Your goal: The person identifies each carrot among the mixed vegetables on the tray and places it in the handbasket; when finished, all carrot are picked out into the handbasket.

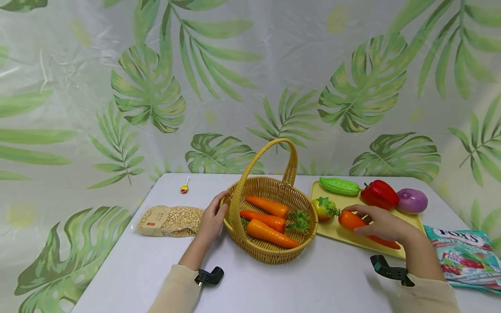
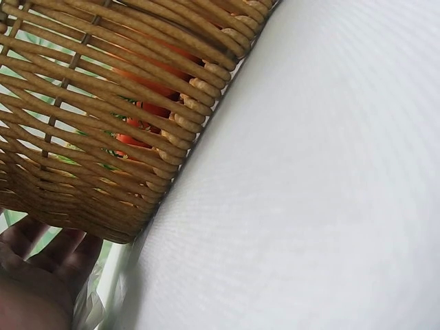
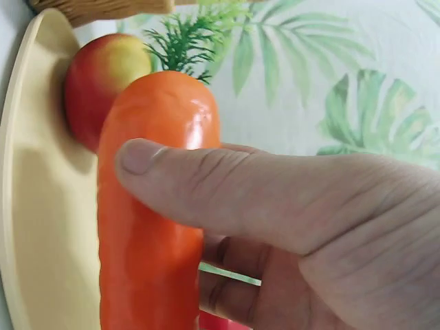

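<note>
My right hand [image 1: 381, 224] grips an orange carrot [image 3: 151, 227] with green leaves, thumb across its thick end and fingers behind. This carrot is over the yellow tray [image 1: 415, 217], its leafy end overlapping a round red-and-yellow fruit [image 3: 103, 82]. At the left side of the wicker basket [image 1: 270, 256], my left hand [image 1: 213, 217] touches the rim. In the left wrist view its extended fingers [image 2: 58, 247] lie along the outside of the weave. Inside the basket are three carrots [image 1: 270, 232] with leafy tops toward the right.
On the tray also lie a green bumpy vegetable [image 1: 339, 186], a red bell pepper [image 1: 379, 194] and a purple vegetable [image 1: 412, 201]. A teal candy bag [image 1: 465, 261] lies at right. Left stand a bag of corn kernels [image 1: 172, 221] and a lollipop [image 1: 184, 188]. The basket's tall handle [image 1: 244, 174] arches upward.
</note>
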`<state>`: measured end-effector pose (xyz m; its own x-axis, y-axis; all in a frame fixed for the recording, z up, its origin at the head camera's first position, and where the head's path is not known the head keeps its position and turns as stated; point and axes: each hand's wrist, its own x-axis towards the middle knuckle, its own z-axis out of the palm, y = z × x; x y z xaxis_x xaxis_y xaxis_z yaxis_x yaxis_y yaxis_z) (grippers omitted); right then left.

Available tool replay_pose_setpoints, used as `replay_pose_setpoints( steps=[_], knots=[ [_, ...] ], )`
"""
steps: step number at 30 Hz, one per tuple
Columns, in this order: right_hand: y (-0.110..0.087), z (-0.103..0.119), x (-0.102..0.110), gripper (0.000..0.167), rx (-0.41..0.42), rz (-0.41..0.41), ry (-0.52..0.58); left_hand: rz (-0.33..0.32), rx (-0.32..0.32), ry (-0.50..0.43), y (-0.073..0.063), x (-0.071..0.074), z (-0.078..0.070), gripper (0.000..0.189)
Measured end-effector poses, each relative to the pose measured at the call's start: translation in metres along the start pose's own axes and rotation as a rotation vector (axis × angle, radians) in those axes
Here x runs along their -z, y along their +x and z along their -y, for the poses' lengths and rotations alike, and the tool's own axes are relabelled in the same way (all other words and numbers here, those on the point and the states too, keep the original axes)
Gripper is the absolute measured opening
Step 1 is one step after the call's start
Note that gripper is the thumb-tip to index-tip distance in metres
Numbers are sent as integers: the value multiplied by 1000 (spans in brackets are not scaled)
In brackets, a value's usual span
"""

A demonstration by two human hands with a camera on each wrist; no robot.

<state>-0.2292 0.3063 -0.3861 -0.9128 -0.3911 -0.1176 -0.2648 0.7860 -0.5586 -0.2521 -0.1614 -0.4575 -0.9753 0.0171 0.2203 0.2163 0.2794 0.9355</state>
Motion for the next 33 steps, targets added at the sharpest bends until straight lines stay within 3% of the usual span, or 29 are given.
replay_pose_setpoints(
  steps=[12, 26, 33],
  knots=[
    [3, 29, 3, 59, 71, -164, -88, -7, 14, 4, -1, 0, -1, 42],
    [15, 63, -6, 59, 179, -283, -81, -7, 6, 10, 0, -1, 0, 42],
    [23, 79, -13, 60, 195, -297, -53, -1, 4, 13, 0, 0, 0, 43]
  ],
)
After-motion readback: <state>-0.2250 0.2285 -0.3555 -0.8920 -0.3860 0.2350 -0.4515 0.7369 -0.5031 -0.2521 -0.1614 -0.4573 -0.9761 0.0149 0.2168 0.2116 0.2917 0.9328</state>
